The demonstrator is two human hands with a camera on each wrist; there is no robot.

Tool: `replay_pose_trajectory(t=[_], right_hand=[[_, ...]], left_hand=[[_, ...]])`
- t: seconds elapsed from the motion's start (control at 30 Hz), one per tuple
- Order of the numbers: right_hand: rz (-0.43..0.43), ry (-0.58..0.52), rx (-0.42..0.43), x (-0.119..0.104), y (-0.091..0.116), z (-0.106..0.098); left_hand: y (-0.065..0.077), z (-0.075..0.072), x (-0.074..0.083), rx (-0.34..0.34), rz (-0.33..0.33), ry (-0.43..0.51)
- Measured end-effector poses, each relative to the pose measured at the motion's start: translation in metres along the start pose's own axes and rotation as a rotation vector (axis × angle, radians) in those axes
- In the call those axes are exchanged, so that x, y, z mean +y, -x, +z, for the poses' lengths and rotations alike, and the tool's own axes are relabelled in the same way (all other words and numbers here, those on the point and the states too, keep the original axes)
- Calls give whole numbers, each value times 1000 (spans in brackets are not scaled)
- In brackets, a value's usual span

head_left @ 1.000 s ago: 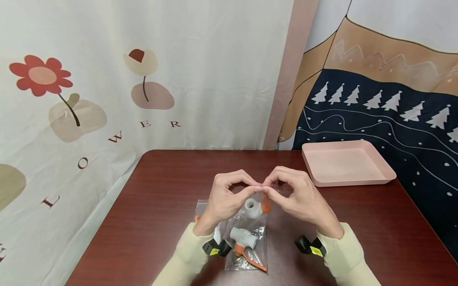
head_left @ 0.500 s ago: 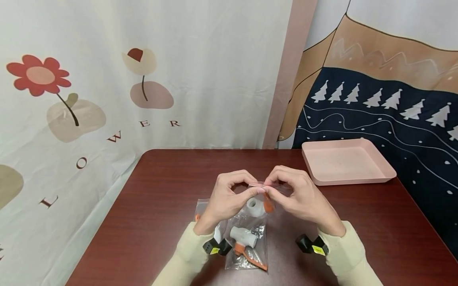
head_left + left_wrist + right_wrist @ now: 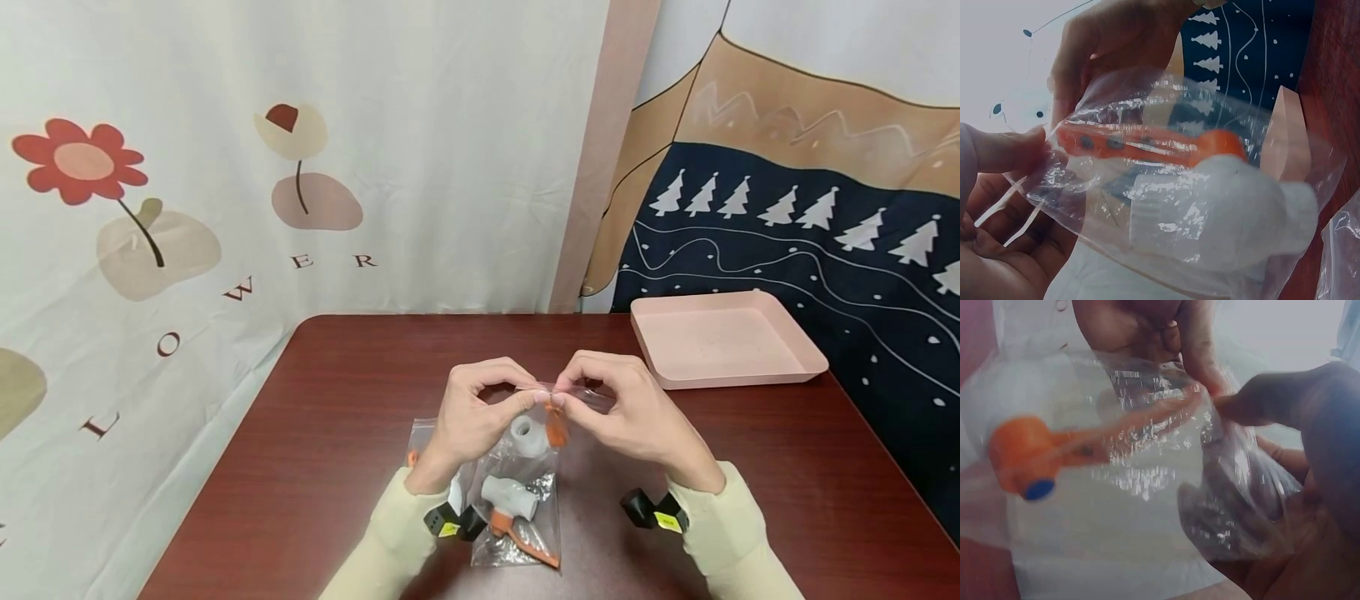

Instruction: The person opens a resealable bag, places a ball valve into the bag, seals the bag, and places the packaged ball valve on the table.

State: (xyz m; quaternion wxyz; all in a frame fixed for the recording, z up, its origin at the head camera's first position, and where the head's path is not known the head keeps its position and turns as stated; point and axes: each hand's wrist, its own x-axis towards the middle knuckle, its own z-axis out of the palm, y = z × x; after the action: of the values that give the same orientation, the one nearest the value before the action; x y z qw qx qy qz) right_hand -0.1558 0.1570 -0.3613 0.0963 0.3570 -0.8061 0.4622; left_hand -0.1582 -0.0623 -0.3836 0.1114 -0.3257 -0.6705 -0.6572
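Observation:
Both hands pinch the top edge of a clear zip bag (image 3: pixel 1107 215), held up above the table. My left hand (image 3: pixel 476 417) grips it between thumb and fingers, and my right hand (image 3: pixel 633 408) pinches it close beside, fingertips nearly meeting. Inside the bag hangs a white plastic pipe fitting (image 3: pixel 1222 212), like a valve, with an orange lever (image 3: pixel 1147 147). A blue spot (image 3: pixel 1040 489) shows on the lever's hub in the right wrist view. Below, on the table, lies another clear bag (image 3: pixel 543 492) holding a similar white fitting (image 3: pixel 512 497) with an orange lever (image 3: pixel 534 550).
A further clear bag (image 3: pixel 422 430) with an orange part lies partly hidden behind the left hand and wrist. The pink tray (image 3: pixel 727 333) stands at the back right of the dark red table (image 3: pixel 352 400). Printed curtains (image 3: pixel 450 167) hang behind.
A strip of the bag's top edge has come into view between and above the fingertips. The bagged fitting swings slightly, while both hands stay almost in place.

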Motion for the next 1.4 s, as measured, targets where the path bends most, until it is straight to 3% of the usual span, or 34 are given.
replay_pose_trajectory(t=[0.27,0.5,0.83,1.4], right_hand=[[-44,-35,10,-1,-2,3],[0,-82,15,-2,-1,1],[-22,-68,25,-1,0,-4],[33,-14,32,-1,2,-10]], left_hand=[[-1,-4,2,-18,13,12],[-1,-9,5,-36,-16,9],[-2,-11,10,4,3,-41],[-3,-14,12,59,-13,-69]])
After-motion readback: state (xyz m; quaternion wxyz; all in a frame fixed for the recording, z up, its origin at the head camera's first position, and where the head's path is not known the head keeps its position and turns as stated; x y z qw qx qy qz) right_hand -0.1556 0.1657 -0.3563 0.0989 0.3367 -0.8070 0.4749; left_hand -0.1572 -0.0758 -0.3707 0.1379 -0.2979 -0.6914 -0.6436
